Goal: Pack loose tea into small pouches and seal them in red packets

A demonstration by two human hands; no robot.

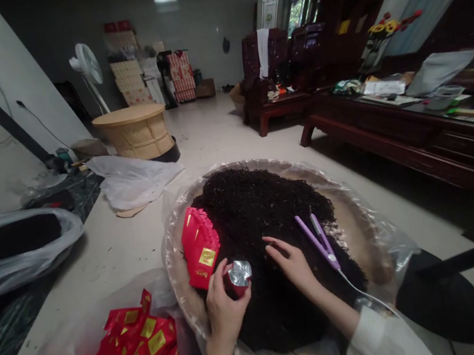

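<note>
My left hand is closed around a small red packet, its open mouth showing silver foil lining. Over the dark tea leaves, my right hand has curled fingers with dark leaves at the fingertips; its underside is hidden. Flat red packets with gold labels lie stacked on the leaves, just beyond my left hand. Right of my right hand rests a purple hair straightener, its jaws apart and a white cord trailing toward me. Leaves and tools sit in a round basket lined with clear plastic.
Several red packets fill a clear plastic bag at lower left. Another bag of dark leaves stands at far left. A black round stand base is close on the right. A long wooden table runs along the right.
</note>
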